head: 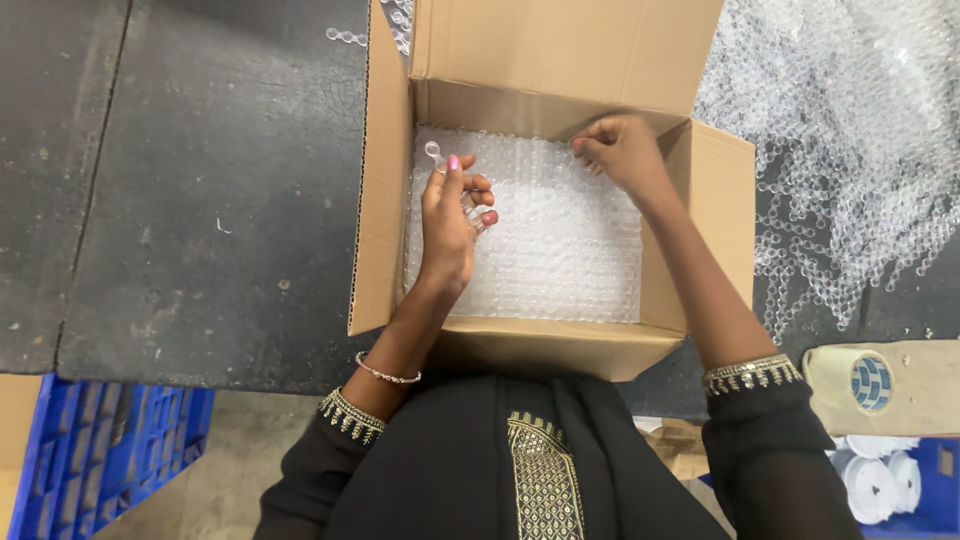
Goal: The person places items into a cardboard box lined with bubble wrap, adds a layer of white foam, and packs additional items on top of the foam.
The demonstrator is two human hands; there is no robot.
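Here both hands work inside the open corrugated cardboard box (pixel 560 200): left hand (pixel 450 225) pinches the knobbly clear bubble wrap (pixel 550 240) lining its floor, right hand (pixel 620 150) grips its far edge, fingertips hidden

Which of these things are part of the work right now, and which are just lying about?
In use:
cardboard box
bubble wrap lining
left hand
right hand

Lying about:
loose bubble wrap
tape roll
blue crate
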